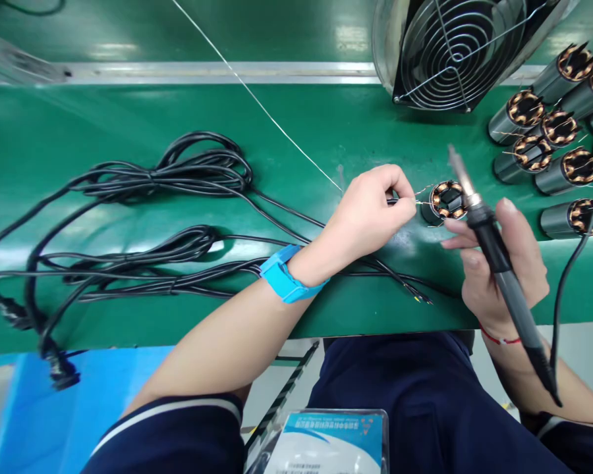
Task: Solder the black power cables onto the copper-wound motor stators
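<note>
My left hand [373, 204] pinches the end of a black cable close to a motor stator [445, 203] with copper windings. Thin wires stretch between the fingertips and that stator. A pale solder wire [257, 99] runs from the top of the view down to the left hand. In my right hand [507, 263] is a soldering iron [497, 247], its metal tip pointing up and away from me, above and to the right of the stator. Some fingers of this hand come near the stator's lower edge; whether they touch it I cannot tell.
Bundled black power cables [168, 171] lie on the left of the green bench [296, 145], their plugs [62, 368] hanging over the front edge. Stripped cable ends [418, 293] lie near the front. A fan [454, 56] stands at the back; several stators [524, 108] stand at right.
</note>
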`<state>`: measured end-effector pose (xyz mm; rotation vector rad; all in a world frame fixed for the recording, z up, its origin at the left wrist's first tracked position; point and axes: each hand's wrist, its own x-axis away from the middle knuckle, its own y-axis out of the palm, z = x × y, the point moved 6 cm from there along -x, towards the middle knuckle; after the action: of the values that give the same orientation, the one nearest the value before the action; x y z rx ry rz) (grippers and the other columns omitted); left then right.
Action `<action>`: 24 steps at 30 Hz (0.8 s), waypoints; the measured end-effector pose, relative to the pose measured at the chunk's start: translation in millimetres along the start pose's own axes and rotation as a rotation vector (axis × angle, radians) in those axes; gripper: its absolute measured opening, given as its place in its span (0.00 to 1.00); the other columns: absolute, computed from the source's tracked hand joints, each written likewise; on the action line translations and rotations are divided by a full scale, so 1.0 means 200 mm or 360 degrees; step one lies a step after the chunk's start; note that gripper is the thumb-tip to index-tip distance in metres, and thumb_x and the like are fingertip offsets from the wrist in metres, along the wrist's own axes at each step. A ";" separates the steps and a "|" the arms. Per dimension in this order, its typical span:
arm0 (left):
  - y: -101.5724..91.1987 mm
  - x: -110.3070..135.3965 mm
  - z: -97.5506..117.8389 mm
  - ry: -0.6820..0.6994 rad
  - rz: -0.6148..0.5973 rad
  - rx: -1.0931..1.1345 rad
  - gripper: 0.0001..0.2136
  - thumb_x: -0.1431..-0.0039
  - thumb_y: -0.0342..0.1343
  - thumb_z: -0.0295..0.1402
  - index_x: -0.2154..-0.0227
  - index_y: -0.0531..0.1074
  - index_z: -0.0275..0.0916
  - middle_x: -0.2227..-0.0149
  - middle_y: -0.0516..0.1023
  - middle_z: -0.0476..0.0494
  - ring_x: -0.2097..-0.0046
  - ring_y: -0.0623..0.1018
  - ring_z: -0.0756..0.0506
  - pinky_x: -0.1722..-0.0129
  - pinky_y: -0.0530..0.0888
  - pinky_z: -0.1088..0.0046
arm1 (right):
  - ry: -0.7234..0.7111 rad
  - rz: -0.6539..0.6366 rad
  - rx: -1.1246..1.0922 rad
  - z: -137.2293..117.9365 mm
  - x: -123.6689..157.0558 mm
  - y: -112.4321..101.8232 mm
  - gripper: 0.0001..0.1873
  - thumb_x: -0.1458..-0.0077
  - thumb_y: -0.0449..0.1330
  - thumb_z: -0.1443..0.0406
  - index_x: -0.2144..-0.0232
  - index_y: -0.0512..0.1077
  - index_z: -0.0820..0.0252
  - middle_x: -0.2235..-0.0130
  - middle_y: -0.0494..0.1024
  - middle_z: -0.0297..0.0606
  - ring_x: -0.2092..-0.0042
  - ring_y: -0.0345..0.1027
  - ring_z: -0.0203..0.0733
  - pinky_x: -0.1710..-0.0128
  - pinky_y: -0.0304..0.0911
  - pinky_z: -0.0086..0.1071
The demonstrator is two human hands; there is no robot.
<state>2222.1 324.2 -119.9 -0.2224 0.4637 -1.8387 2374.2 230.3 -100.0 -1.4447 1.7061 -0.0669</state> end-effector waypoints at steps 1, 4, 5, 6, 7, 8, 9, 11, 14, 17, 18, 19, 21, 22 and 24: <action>0.00 0.00 0.00 0.0008 -0.0003 -0.0010 0.04 0.52 0.50 0.23 0.78 0.65 0.37 0.74 0.72 0.50 0.71 0.69 0.52 0.72 0.66 0.75 | 0.0009 -0.0023 -0.0017 -0.01 -0.03 0.00 0.26 0.37 0.55 0.62 0.38 0.57 0.47 0.58 0.79 0.34 0.60 0.76 0.44 0.59 0.73 0.40; 0.00 0.00 0.01 0.0026 -0.0002 -0.0031 0.04 0.51 0.50 0.23 0.77 0.65 0.37 0.73 0.73 0.50 0.69 0.71 0.51 0.70 0.67 0.74 | -0.0018 -0.0191 0.0102 -0.04 -0.13 0.01 0.22 0.37 0.54 0.65 0.41 0.60 0.49 0.59 0.79 0.32 0.54 0.74 0.41 0.50 0.68 0.41; 0.00 0.00 0.01 0.0032 0.0004 -0.0036 0.04 0.51 0.50 0.23 0.77 0.65 0.37 0.73 0.73 0.50 0.68 0.71 0.51 0.69 0.68 0.74 | -0.0023 -0.0279 0.0158 -0.05 -0.17 0.02 0.22 0.37 0.54 0.66 0.42 0.61 0.51 0.58 0.79 0.33 0.52 0.72 0.42 0.49 0.67 0.42; -0.01 0.00 0.01 0.0041 0.0009 -0.0044 0.04 0.51 0.50 0.23 0.77 0.65 0.37 0.73 0.73 0.50 0.68 0.71 0.51 0.68 0.68 0.74 | -0.0027 -0.0364 0.0204 -0.05 -0.19 0.04 0.22 0.38 0.54 0.67 0.42 0.60 0.52 0.56 0.78 0.34 0.51 0.71 0.44 0.50 0.67 0.43; -0.01 0.00 0.02 0.0050 0.0012 -0.0055 0.04 0.51 0.50 0.23 0.77 0.66 0.37 0.72 0.73 0.50 0.67 0.71 0.51 0.68 0.68 0.74 | -0.0034 -0.0430 0.0239 -0.05 -0.21 0.05 0.23 0.39 0.55 0.67 0.43 0.60 0.52 0.55 0.78 0.36 0.51 0.71 0.45 0.51 0.67 0.44; -0.02 0.00 0.02 0.0059 0.0012 -0.0068 0.04 0.51 0.50 0.23 0.77 0.66 0.37 0.72 0.73 0.50 0.67 0.71 0.51 0.67 0.69 0.74 | -0.0035 -0.0463 0.0265 -0.04 -0.22 0.07 0.23 0.40 0.55 0.67 0.43 0.60 0.53 0.55 0.77 0.36 0.52 0.71 0.46 0.53 0.67 0.44; -0.02 0.00 0.03 0.0069 0.0010 -0.0081 0.04 0.50 0.51 0.22 0.77 0.66 0.37 0.72 0.73 0.50 0.67 0.71 0.51 0.67 0.69 0.73 | -0.0042 -0.0464 0.0287 -0.04 -0.23 0.07 0.23 0.40 0.55 0.67 0.43 0.60 0.53 0.56 0.78 0.37 0.53 0.71 0.46 0.54 0.66 0.44; -0.03 0.00 0.03 0.0089 0.0004 -0.0094 0.05 0.50 0.51 0.22 0.76 0.67 0.37 0.72 0.73 0.49 0.67 0.71 0.51 0.66 0.69 0.73 | -0.0084 -0.0384 0.0339 -0.03 -0.22 0.08 0.24 0.41 0.56 0.68 0.43 0.60 0.53 0.59 0.78 0.35 0.56 0.70 0.45 0.54 0.65 0.43; -0.04 -0.01 0.03 0.0079 -0.0047 -0.0043 0.04 0.48 0.52 0.23 0.75 0.69 0.36 0.72 0.73 0.50 0.68 0.71 0.51 0.67 0.69 0.74 | -0.0125 -0.0212 0.0425 -0.01 -0.18 0.08 0.25 0.41 0.57 0.66 0.42 0.59 0.51 0.63 0.78 0.33 0.58 0.69 0.44 0.55 0.63 0.41; -0.03 -0.01 0.02 -0.0037 -0.0186 0.0120 0.04 0.47 0.53 0.26 0.74 0.71 0.36 0.76 0.72 0.51 0.72 0.70 0.52 0.72 0.67 0.75 | -0.0117 -0.0216 0.0456 0.00 -0.17 0.09 0.25 0.42 0.58 0.66 0.43 0.59 0.52 0.65 0.78 0.32 0.60 0.68 0.43 0.55 0.61 0.42; -0.02 -0.01 0.01 -0.0095 -0.0235 0.0187 0.03 0.47 0.54 0.26 0.75 0.72 0.36 0.77 0.71 0.51 0.74 0.69 0.53 0.74 0.66 0.75 | -0.0107 -0.0227 0.0452 0.01 -0.16 0.09 0.25 0.42 0.58 0.66 0.43 0.59 0.52 0.65 0.78 0.32 0.60 0.68 0.44 0.55 0.61 0.42; -0.02 -0.01 0.00 -0.0154 -0.0275 0.0253 0.03 0.48 0.55 0.26 0.75 0.72 0.35 0.78 0.71 0.51 0.75 0.68 0.53 0.75 0.66 0.76 | -0.0091 -0.0227 0.0442 0.01 -0.17 0.09 0.25 0.42 0.58 0.67 0.43 0.59 0.53 0.64 0.78 0.32 0.60 0.69 0.44 0.55 0.61 0.42; -0.01 0.00 0.00 -0.0253 -0.0328 0.0372 0.03 0.48 0.56 0.25 0.75 0.72 0.35 0.79 0.71 0.51 0.76 0.67 0.53 0.75 0.66 0.76 | -0.0072 -0.0219 0.0400 0.00 -0.17 0.10 0.25 0.42 0.58 0.67 0.43 0.59 0.54 0.63 0.78 0.33 0.59 0.69 0.44 0.55 0.62 0.43; 0.00 0.00 0.00 -0.0284 -0.0345 0.0423 0.03 0.48 0.56 0.25 0.75 0.73 0.35 0.79 0.71 0.51 0.77 0.67 0.54 0.75 0.66 0.76 | -0.0079 -0.0211 0.0373 0.00 -0.17 0.10 0.25 0.41 0.58 0.67 0.43 0.59 0.54 0.63 0.78 0.33 0.59 0.69 0.44 0.56 0.62 0.42; 0.01 0.01 0.01 -0.0302 -0.0357 0.0502 0.03 0.48 0.55 0.24 0.75 0.73 0.34 0.78 0.72 0.50 0.77 0.67 0.55 0.75 0.67 0.77 | -0.0083 -0.0199 0.0315 -0.01 -0.17 0.11 0.25 0.41 0.58 0.67 0.42 0.59 0.52 0.64 0.78 0.33 0.59 0.70 0.44 0.56 0.63 0.43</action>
<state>2224.0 322.3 -118.2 -0.2371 0.0137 -2.0558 2354.1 263.6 -90.7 -1.3908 1.5210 -0.2571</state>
